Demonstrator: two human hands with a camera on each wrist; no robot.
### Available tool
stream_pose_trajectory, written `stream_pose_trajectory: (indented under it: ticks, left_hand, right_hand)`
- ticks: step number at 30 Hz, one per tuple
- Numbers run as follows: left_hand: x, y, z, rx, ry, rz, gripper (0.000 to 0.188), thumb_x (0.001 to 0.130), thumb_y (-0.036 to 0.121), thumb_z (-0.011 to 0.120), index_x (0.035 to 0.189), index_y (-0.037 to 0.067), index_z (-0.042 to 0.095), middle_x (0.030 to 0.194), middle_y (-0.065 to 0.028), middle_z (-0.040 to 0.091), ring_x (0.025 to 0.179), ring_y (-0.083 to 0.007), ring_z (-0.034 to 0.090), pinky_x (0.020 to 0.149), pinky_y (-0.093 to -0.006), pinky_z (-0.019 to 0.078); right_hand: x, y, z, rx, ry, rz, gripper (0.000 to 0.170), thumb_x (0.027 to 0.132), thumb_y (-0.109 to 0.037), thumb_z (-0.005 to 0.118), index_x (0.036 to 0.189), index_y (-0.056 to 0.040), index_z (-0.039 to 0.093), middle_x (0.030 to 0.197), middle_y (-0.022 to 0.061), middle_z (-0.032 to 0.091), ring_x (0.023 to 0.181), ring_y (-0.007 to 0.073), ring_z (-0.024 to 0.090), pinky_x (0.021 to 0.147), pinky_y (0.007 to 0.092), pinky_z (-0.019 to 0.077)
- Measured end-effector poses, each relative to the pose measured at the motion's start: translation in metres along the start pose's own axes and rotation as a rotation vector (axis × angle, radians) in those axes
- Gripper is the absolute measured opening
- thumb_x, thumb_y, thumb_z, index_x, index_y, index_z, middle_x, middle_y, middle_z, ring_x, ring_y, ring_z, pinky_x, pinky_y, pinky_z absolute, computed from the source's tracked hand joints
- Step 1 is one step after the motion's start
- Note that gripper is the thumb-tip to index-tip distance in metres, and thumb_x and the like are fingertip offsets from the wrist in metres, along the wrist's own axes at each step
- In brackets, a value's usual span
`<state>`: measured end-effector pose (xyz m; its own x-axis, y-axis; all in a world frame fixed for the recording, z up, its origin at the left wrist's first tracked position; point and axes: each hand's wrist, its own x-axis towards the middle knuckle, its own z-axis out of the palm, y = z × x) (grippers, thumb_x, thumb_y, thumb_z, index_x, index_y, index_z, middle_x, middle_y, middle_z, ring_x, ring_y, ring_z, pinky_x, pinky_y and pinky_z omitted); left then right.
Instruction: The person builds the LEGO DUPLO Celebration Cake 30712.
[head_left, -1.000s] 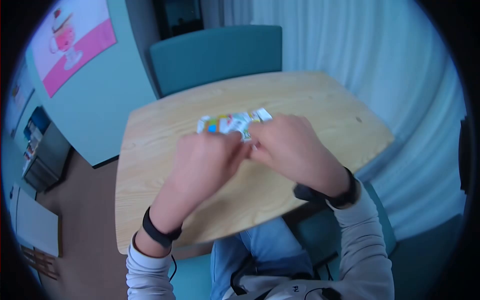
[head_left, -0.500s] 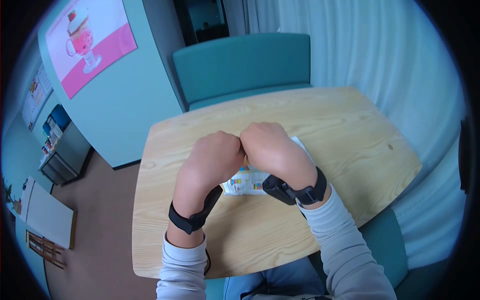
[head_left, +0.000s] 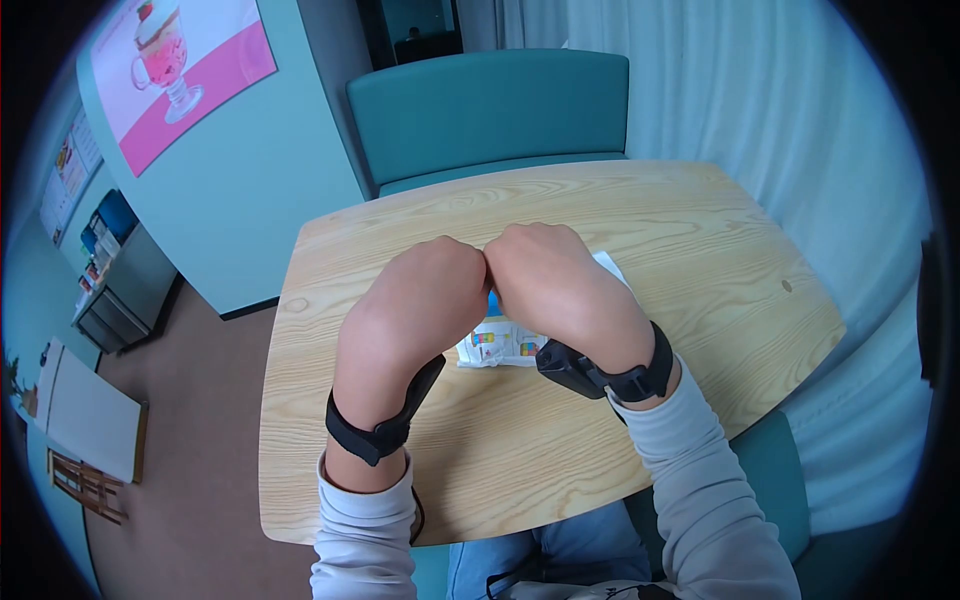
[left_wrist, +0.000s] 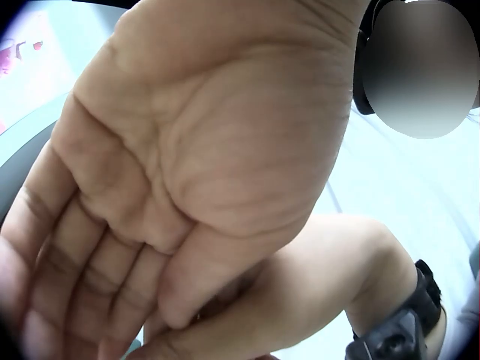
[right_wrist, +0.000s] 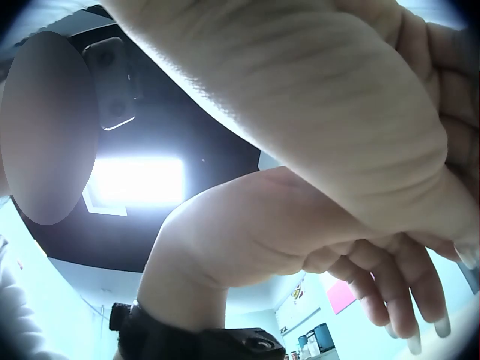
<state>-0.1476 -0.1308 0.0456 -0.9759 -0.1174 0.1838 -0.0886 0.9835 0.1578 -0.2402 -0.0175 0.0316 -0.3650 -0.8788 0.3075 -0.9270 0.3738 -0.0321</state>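
A white packet with coloured prints (head_left: 490, 347) shows below and between the hands in the head view, and one white corner (head_left: 607, 264) sticks out past the right hand. The left hand (head_left: 415, 295) and right hand (head_left: 560, 285) meet knuckle to knuckle at its upper part and pinch it there; their own backs hide the fingertips. Seen from the left wrist, the left palm (left_wrist: 217, 142) faces the camera, thumb bent toward the index finger, beside the right hand (left_wrist: 262, 300). In the right wrist view, the left hand's other fingers (right_wrist: 397, 285) hang loosely.
A light wooden table (head_left: 350, 500) lies under the hands. Behind it stands a teal bench (head_left: 490, 115), with a pale curtain (head_left: 740, 100) to the right. At the far left are a metal cabinet (head_left: 130, 300) and a white board (head_left: 90, 410).
Since a second ago, the hands have turned knuckles up and moved together, and the packet's visible part has shifted from beyond the hands to nearer the body. Over the last half second they barely moved.
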Motion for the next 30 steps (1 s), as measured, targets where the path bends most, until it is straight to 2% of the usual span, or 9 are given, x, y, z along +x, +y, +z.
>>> stream_pose_trajectory:
  ticks: [9, 12, 14, 21, 23, 25, 27, 30]
  left_hand:
    - [-0.001, -0.001, 0.010, -0.022, 0.095, 0.037, 0.018, 0.082, 0.008, 0.052, 0.079, -0.003, 0.066, 0.075, -0.0241, 0.060, 0.068, -0.0418, 0.057, 0.061, -0.0455, 0.0453]
    - [-0.003, 0.007, 0.007, -0.019, 0.010, -0.019, 0.018, 0.081, 0.009, 0.053, 0.077, -0.003, 0.066, 0.075, -0.0238, 0.059, 0.066, -0.0414, 0.056, 0.060, -0.0448, 0.0450]
    - [-0.004, 0.008, 0.014, -0.001, 0.088, -0.007, 0.014, 0.073, 0.008, 0.058, 0.064, -0.001, 0.063, 0.068, -0.0194, 0.059, 0.067, -0.0363, 0.059, 0.059, -0.0421, 0.0462]
    - [-0.006, 0.007, 0.022, 0.016, 0.120, 0.000, 0.013, 0.072, 0.008, 0.060, 0.064, -0.001, 0.064, 0.068, -0.0190, 0.059, 0.067, -0.0352, 0.059, 0.059, -0.0411, 0.0467]
    - [-0.007, 0.005, 0.026, 0.026, 0.189, 0.048, 0.013, 0.072, 0.009, 0.060, 0.064, -0.001, 0.064, 0.068, -0.0187, 0.059, 0.066, -0.0350, 0.059, 0.060, -0.0411, 0.0470]
    - [-0.007, 0.005, 0.027, 0.022, 0.190, 0.054, 0.013, 0.072, 0.008, 0.060, 0.064, -0.001, 0.064, 0.068, -0.0186, 0.059, 0.066, -0.0350, 0.059, 0.060, -0.0410, 0.0471]
    - [-0.008, 0.006, 0.030, 0.015, 0.195, 0.061, 0.013, 0.072, 0.008, 0.060, 0.063, -0.001, 0.064, 0.068, -0.0185, 0.059, 0.066, -0.0350, 0.059, 0.060, -0.0410, 0.0472]
    - [-0.007, 0.007, 0.030, 0.028, 0.165, 0.039, 0.013, 0.072, 0.008, 0.060, 0.064, -0.001, 0.064, 0.068, -0.0184, 0.060, 0.066, -0.0349, 0.059, 0.060, -0.0407, 0.0472]
  right_hand:
    - [-0.002, 0.000, 0.005, -0.024, 0.016, 0.034, 0.010, 0.074, -0.009, 0.063, 0.068, -0.0014, 0.067, 0.069, 0.0195, 0.062, 0.068, 0.0368, 0.062, 0.062, 0.0413, 0.0505]
    - [-0.005, -0.001, 0.003, -0.039, -0.038, 0.030, 0.011, 0.074, -0.011, 0.064, 0.068, -0.0018, 0.067, 0.069, 0.0191, 0.062, 0.067, 0.0364, 0.062, 0.062, 0.0409, 0.0505]
    - [-0.007, 0.002, 0.008, -0.022, -0.011, 0.012, 0.011, 0.074, -0.011, 0.064, 0.068, -0.0017, 0.067, 0.069, 0.0191, 0.062, 0.067, 0.0363, 0.062, 0.062, 0.0408, 0.0505]
    - [-0.009, 0.001, 0.012, -0.028, -0.019, 0.028, 0.012, 0.075, -0.011, 0.063, 0.068, -0.0019, 0.067, 0.069, 0.0190, 0.062, 0.068, 0.0362, 0.062, 0.063, 0.0409, 0.0505]
    - [-0.009, 0.002, 0.015, -0.025, -0.009, 0.027, 0.012, 0.075, -0.011, 0.063, 0.068, -0.0019, 0.067, 0.070, 0.0190, 0.062, 0.068, 0.0364, 0.062, 0.063, 0.0410, 0.0505]
    - [-0.010, 0.003, 0.016, -0.021, 0.001, 0.029, 0.013, 0.075, -0.012, 0.063, 0.068, -0.0019, 0.067, 0.070, 0.0190, 0.062, 0.068, 0.0365, 0.062, 0.063, 0.0410, 0.0504]
    - [-0.010, 0.001, 0.015, -0.042, -0.090, 0.069, 0.013, 0.075, -0.012, 0.063, 0.069, -0.0017, 0.067, 0.070, 0.0192, 0.062, 0.068, 0.0369, 0.062, 0.063, 0.0413, 0.0504]
    - [-0.011, 0.004, 0.019, -0.044, -0.059, 0.042, 0.013, 0.075, -0.012, 0.064, 0.069, -0.0011, 0.067, 0.071, 0.0195, 0.062, 0.069, 0.0371, 0.061, 0.063, 0.0416, 0.0504]
